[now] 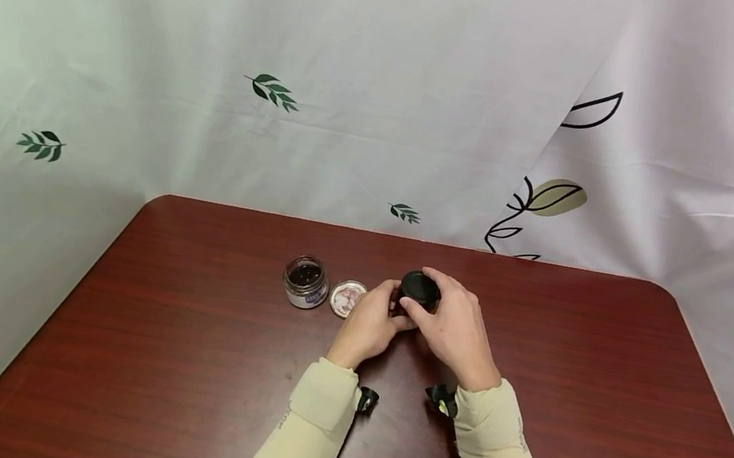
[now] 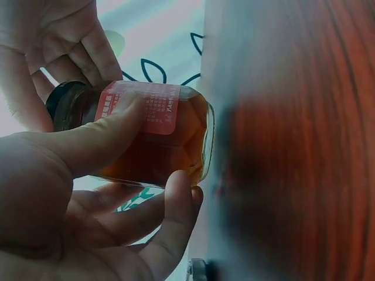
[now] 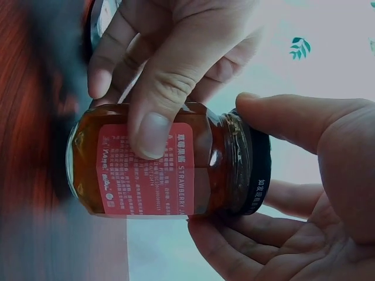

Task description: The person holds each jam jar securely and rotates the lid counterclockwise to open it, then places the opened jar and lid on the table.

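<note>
Sleeves, cream, nearest my view. Left hand (image 1: 370, 324): I logged thumb and fingers curled round the body of the jam jar (image 3: 146, 167), bracing it upright on the surface (image 1: 177, 359). Right hand (image 1: 455, 329): fingers wrapped round the black lid (image 1: 420, 288), placed for turning. Beyond, left: small open jar (image 1: 305, 281) with its loose lid (image 1: 347, 297) lying beside it.

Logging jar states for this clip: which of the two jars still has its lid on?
The jam jar held in both hands, its black lid on. The other jar stands open beside its loose lid.
</note>
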A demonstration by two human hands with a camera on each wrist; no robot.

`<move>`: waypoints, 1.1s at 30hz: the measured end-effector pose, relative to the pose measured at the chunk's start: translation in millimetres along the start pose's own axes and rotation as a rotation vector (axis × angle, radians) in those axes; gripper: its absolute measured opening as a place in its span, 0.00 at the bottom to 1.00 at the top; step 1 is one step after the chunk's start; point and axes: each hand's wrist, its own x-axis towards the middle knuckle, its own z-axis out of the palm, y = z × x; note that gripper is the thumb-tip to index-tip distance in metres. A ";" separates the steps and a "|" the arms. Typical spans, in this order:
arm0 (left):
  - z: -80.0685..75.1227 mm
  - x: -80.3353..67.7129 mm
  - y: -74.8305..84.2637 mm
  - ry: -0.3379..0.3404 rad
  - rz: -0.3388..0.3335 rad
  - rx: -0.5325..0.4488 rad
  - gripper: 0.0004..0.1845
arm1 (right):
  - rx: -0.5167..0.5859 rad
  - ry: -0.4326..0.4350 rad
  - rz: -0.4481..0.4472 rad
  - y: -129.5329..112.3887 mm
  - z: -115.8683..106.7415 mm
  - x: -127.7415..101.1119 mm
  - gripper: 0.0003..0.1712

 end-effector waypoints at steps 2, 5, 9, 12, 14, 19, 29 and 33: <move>-0.6 -0.2 0.2 0.000 -0.002 -0.017 0.30 | 0.007 0.005 -0.003 -0.5 -0.4 -0.2 0.34; -1.9 -0.4 0.4 0.000 -0.001 -0.040 0.30 | 0.013 0.008 -0.002 -2.1 -1.4 -0.3 0.34; -3.6 -1.0 1.0 -0.007 -0.005 -0.045 0.31 | 0.017 0.011 -0.001 -3.3 -2.0 -0.5 0.34; -4.6 -1.8 1.7 -0.010 -0.003 -0.040 0.31 | 0.022 0.019 -0.002 -4.0 -2.3 -0.6 0.34; -5.1 -2.4 2.3 -0.011 0.000 -0.038 0.32 | 0.026 0.025 -0.001 -4.5 -2.6 -0.7 0.34; -6.3 -3.3 3.4 -0.013 -0.006 -0.045 0.32 | 0.040 0.033 0.005 -5.9 -3.3 -1.4 0.34; -11.9 -2.6 4.6 -0.038 -0.023 -0.097 0.32 | 0.067 0.034 0.036 -9.5 -6.7 -0.9 0.35; -13.5 -2.8 4.8 -0.055 -0.033 -0.130 0.31 | 0.080 0.028 0.045 -9.8 -7.5 -1.4 0.35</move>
